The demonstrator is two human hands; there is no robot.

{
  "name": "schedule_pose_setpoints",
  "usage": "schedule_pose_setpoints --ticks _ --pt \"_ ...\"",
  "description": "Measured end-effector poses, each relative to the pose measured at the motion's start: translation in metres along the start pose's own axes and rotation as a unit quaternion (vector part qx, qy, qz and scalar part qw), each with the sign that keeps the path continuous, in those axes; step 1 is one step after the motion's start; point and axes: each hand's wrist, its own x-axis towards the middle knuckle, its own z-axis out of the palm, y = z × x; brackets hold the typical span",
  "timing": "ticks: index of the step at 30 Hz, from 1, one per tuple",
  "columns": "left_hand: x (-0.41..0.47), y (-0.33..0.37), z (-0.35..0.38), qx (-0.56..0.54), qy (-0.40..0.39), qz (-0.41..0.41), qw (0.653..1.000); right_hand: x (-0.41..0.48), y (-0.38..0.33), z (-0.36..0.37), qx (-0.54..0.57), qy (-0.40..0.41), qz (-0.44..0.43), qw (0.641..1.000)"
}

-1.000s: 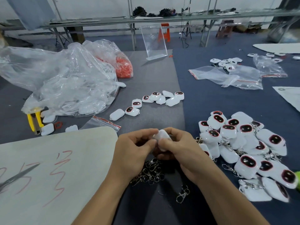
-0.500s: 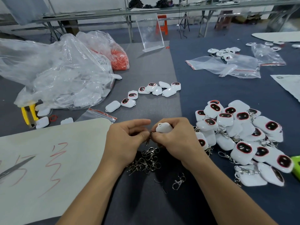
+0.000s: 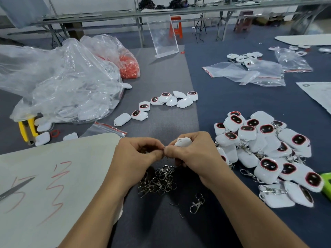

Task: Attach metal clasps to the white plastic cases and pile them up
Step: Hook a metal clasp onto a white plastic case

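Right fingers point(image 3: 198, 140) hide most of the white case point(image 3: 183, 141); the edge crops scissors point(image 3: 16, 187)

left hand point(image 3: 136, 156): bare, seen from the back, up and left of the heap of metal clasps point(image 3: 157, 181); knuckles and finger creases show plainly.
right hand point(image 3: 195, 154): bare as well, up and right of the heap; the same view of the back and the knuckles.
left forearm point(image 3: 100, 212): uncovered from the wrist, left of the heap, down to the lower edge of view.
right forearm point(image 3: 250, 212): uncovered likewise, right of the heap, down to the lower edge.
rest of the body: out of view.
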Motion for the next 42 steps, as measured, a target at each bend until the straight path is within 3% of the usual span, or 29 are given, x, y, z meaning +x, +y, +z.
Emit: schedule_pose_setpoints --ticks 4,10,17,21,28,31,35,42 --pt "-0.002 -0.001 0.003 0.021 -0.039 -0.027 0.999 0.000 -0.001 -0.005 -0.043 -0.030 -0.008 0.999" --pt "-0.004 0.003 0.009 0.002 -0.012 -0.027 1.000 -0.004 0.000 -0.009 -0.019 -0.055 -0.019 0.998" --pt "-0.009 0.006 0.012 -0.001 -0.008 -0.016 1.000 -0.010 0.002 0.002 -0.150 0.057 -0.112 0.981" --pt "-0.008 0.004 0.007 -0.006 -0.024 -0.016 1.000 -0.012 0.002 -0.001 -0.212 0.069 -0.166 0.961" --pt "-0.004 0.005 0.005 -0.022 0.013 0.040 0.999 -0.009 -0.001 -0.001 -0.097 0.039 -0.106 0.989" --pt "-0.004 0.005 0.006 -0.057 0.026 0.025 0.998 -0.009 -0.002 0.000 -0.048 0.036 -0.098 0.993" --pt "-0.004 0.004 0.003 -0.102 0.001 -0.009 0.995 -0.009 -0.001 0.003 -0.063 0.065 -0.118 0.989" --pt "-0.007 0.005 0.002 -0.044 0.008 0.030 0.999 -0.013 -0.002 0.003 -0.137 0.091 -0.196 0.967"
